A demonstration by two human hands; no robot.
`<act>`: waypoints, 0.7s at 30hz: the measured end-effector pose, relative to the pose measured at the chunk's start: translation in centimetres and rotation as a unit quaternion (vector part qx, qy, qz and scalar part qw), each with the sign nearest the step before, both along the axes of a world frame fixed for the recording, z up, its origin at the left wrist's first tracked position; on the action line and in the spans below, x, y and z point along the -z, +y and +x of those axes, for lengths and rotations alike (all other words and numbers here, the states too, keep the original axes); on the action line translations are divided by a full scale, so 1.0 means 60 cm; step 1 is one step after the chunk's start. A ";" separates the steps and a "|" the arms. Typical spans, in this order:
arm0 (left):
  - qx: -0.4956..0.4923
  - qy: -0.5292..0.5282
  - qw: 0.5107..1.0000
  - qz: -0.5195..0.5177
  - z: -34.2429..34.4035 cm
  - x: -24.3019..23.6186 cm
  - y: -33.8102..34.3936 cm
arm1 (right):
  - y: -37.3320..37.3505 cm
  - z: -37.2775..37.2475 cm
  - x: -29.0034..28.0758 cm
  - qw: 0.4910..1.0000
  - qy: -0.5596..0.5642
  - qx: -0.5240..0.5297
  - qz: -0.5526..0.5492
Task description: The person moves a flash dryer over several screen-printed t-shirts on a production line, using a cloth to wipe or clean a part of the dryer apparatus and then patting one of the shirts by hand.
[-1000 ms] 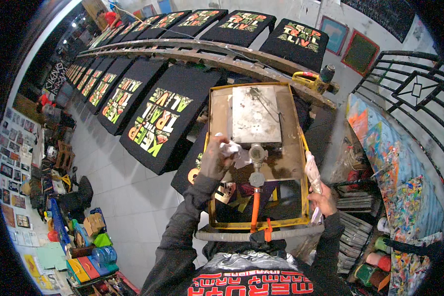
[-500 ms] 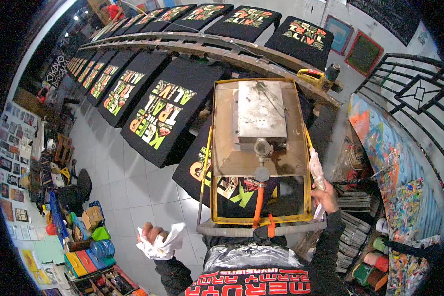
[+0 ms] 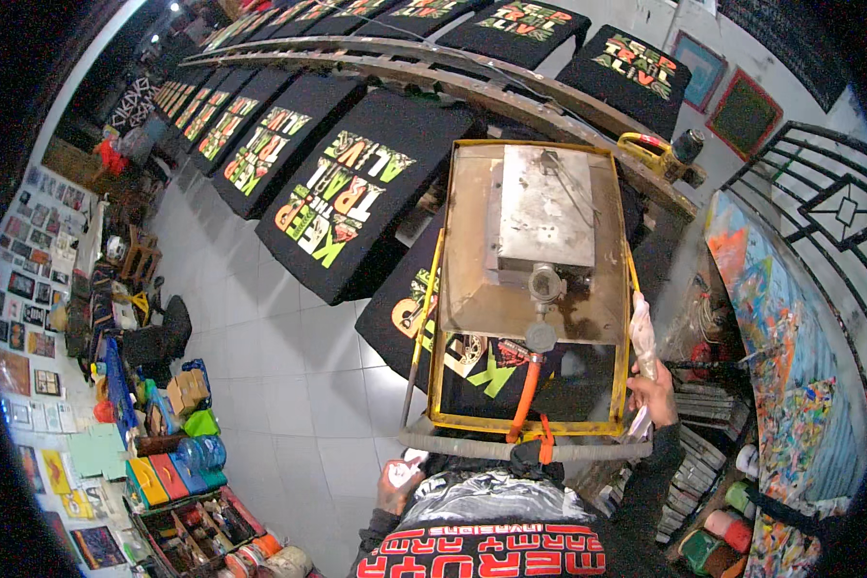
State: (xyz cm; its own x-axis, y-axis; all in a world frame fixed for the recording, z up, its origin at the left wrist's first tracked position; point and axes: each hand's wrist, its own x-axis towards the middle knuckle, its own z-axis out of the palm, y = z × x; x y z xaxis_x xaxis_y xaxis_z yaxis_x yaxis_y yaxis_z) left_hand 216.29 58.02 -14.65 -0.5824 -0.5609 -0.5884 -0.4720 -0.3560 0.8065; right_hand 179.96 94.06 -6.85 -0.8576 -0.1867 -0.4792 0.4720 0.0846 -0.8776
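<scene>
In front of me is a heater [image 3: 462, 279] with a yellow frame, a metal box on top, and an orange hose [image 3: 527, 385] leading toward me. My right hand [image 3: 653, 397] is closed around its right side rod, where a pale cloth [image 3: 643, 332] is wrapped. A crumpled white cloth [image 3: 409, 464] is in my closed left hand [image 3: 395, 489], just below the left end of the heater's grey wrapped bar [image 3: 472, 447]. Whether the cloth touches the bar I cannot tell. Beneath the heater lies a black printed shirt [image 3: 380, 323], partly covered by it.
Black shirts with colourful prints [image 3: 332, 188] lie in two long rows beside wooden rails [image 3: 511, 91]. A yellow-and-black heat gun [image 3: 660, 154] rests at the rail's right end. Stacked slats [image 3: 689, 482] stand at right, and a crate of supplies [image 3: 197, 535] at lower left.
My left hand has moved right with the white cloth, in close to my body and the grey bar. My right hand stays on the wrapped rod. The whole view has shifted slightly.
</scene>
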 end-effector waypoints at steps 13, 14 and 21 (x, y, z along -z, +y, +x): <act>-0.359 0.281 0.863 0.216 -0.030 -0.081 -0.167 | 0.004 -0.001 0.017 1.000 0.011 -0.014 0.003; -0.335 0.350 0.827 0.284 -0.048 -0.113 -0.166 | 0.004 -0.001 0.015 1.000 0.008 -0.015 0.010; -0.199 0.469 0.663 0.548 -0.173 -0.320 -0.018 | 0.011 -0.001 0.026 0.999 0.028 -0.016 0.007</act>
